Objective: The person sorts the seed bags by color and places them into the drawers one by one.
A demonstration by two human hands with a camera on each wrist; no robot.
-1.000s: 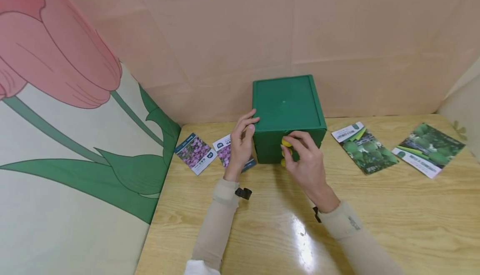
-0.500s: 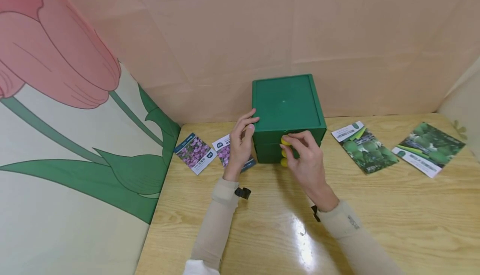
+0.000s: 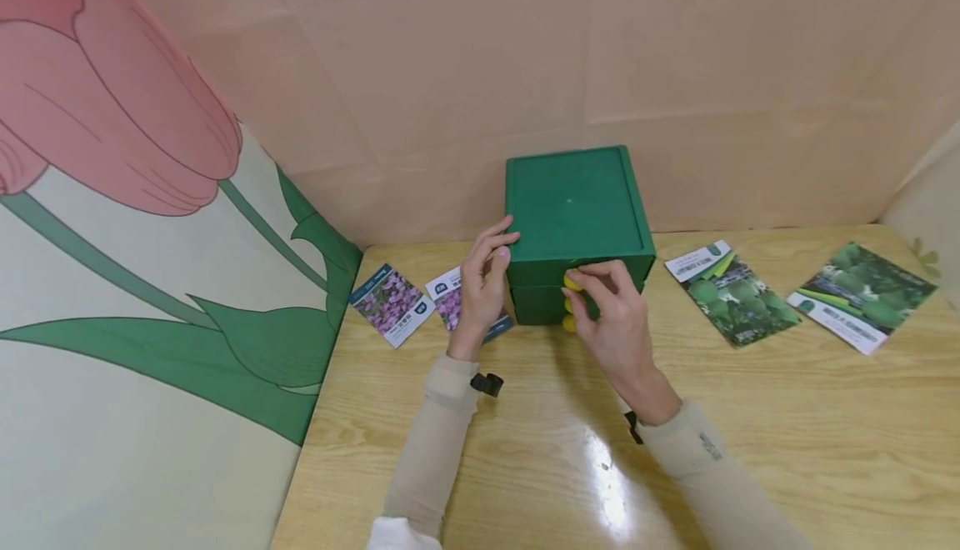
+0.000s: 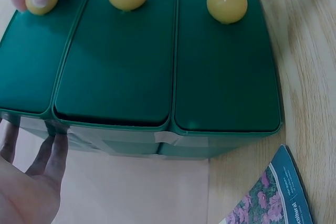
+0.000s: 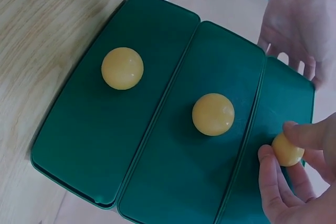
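Note:
A green drawer unit (image 3: 573,204) stands against the back wall, its stacked drawer fronts facing me. Each front has a round yellow knob; the middle knob (image 5: 213,114) and the bottom knob (image 5: 122,68) show fully in the right wrist view. My right hand (image 3: 618,317) pinches the top knob (image 5: 287,149) between thumb and fingers. With extended fingers my left hand (image 3: 483,283) rests against the unit's left side, fingertips at the top edge. The top drawer front (image 4: 31,66) sits close in line with the middle drawer front (image 4: 118,61).
Two purple-flower packets lie left of the unit, one flat packet (image 3: 392,306) and another packet (image 3: 448,290) partly behind my left hand. To the right lie two green-pictured packets, a nearer packet (image 3: 735,296) and a farther packet (image 3: 862,296). A tulip-printed wall (image 3: 150,300) bounds the table's left side.
My hands keep nearly the same places, the right still pinching the top knob. A seam below the top drawer front shows more clearly now. The head view shifted very slightly.

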